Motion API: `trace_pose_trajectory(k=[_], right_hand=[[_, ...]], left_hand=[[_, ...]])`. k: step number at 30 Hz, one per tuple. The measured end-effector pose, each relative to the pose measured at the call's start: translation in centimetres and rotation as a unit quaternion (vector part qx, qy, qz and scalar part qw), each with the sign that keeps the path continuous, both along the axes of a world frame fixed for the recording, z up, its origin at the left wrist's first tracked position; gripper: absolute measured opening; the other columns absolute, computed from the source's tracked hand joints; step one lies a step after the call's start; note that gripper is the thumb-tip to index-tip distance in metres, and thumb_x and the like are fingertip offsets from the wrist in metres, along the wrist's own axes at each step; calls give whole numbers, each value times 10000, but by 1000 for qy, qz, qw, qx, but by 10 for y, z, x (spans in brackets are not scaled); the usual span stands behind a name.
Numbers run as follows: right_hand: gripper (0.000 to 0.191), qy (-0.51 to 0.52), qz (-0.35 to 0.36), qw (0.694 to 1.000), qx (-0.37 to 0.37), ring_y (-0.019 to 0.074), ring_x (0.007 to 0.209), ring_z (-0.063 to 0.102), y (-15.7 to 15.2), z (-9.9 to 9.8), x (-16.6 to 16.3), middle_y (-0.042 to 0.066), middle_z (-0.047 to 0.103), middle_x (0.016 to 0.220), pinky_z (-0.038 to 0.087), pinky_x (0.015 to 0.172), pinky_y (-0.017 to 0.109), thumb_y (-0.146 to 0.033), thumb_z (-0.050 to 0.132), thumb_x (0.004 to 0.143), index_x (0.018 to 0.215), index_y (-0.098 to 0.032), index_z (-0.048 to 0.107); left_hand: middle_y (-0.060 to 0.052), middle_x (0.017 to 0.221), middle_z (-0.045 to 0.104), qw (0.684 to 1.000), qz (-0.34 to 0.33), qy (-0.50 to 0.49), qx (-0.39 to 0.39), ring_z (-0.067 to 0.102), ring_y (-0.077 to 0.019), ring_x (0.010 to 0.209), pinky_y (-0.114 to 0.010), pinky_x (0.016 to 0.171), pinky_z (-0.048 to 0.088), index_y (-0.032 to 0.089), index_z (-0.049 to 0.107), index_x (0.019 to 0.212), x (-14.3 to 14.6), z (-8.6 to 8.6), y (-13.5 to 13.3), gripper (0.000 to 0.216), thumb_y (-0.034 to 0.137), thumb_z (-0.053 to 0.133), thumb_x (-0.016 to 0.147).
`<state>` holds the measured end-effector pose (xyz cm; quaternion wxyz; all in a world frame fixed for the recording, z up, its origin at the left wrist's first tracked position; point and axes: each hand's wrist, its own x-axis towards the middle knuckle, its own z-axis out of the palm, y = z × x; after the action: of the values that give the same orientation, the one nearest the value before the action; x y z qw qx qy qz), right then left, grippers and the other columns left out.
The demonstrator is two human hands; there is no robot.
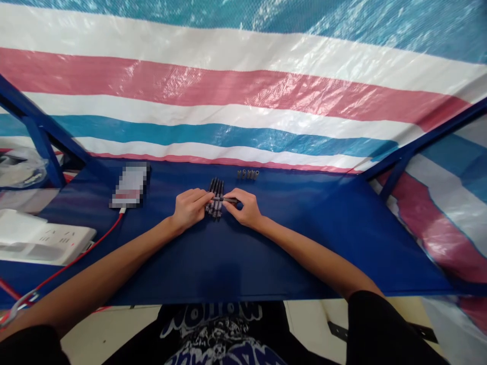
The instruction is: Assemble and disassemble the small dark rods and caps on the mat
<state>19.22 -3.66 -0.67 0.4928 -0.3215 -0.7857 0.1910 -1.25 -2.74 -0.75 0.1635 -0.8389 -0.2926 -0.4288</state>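
Over the middle of the blue table, my left hand (pixel 190 207) and my right hand (pixel 246 207) pinch the two ends of one dark pen (pixel 219 199), held crosswise. Its darker end passes through the fingers of my right hand. Just under it lies a row of several dark pens (pixel 216 184), side by side and pointing away from me. Part of the row is hidden by the held pen and my left fingertips. Farther back, several short grey-brown cylinders (pixel 248 174) stand in a line, too small to make out in detail.
A phone (pixel 130 185), blurred out, lies at the back left with a red cable (pixel 102 235) plugged in. A white power strip (pixel 72 241) sits on the left. Striped plastic sheeting (pixel 243 86) hangs behind the blue table (pixel 304 263), between blue frame bars (pixel 429 134).
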Motion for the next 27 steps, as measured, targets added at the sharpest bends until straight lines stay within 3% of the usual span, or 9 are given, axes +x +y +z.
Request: trace_pose_trajectory(k=[9, 15, 22, 27], right_hand=[[200, -11, -18, 1000, -1, 145, 641, 558, -1, -1, 0, 52, 632, 744, 472, 631, 284, -336, 532, 899, 844, -178, 642], [172, -10, -31, 999, 22, 156, 639, 562, -3, -1, -3, 53, 621, 725, 469, 617, 286, -294, 518, 890, 823, -181, 629], [146, -9, -28, 998, 57, 158, 634, 564, -5, -3, -3, 60, 618, 717, 470, 604, 279, -235, 511, 882, 812, -172, 624], [172, -21, -42, 998, 42, 158, 644, 569, -3, -4, -4, 59, 628, 733, 479, 617, 280, -260, 503, 893, 812, -182, 634]], left_hand=[[-22, 747, 699, 1000, 4, 21, -4, 576, -104, 587, -257, 595, 431, 178, 650, 909, 3, 1, -1, 180, 133, 477, 895], [-11, 788, 717, 999, -21, 18, -19, 624, -108, 655, -313, 750, 447, 201, 624, 937, 4, 2, -1, 207, 92, 456, 885], [-10, 755, 710, 999, -30, 17, 6, 623, -102, 627, -301, 726, 446, 188, 600, 968, 9, 3, -4, 233, 46, 444, 868], [-7, 745, 705, 1000, -25, 16, -3, 610, -98, 613, -299, 718, 441, 188, 610, 934, 10, 4, -2, 212, 70, 441, 883]])
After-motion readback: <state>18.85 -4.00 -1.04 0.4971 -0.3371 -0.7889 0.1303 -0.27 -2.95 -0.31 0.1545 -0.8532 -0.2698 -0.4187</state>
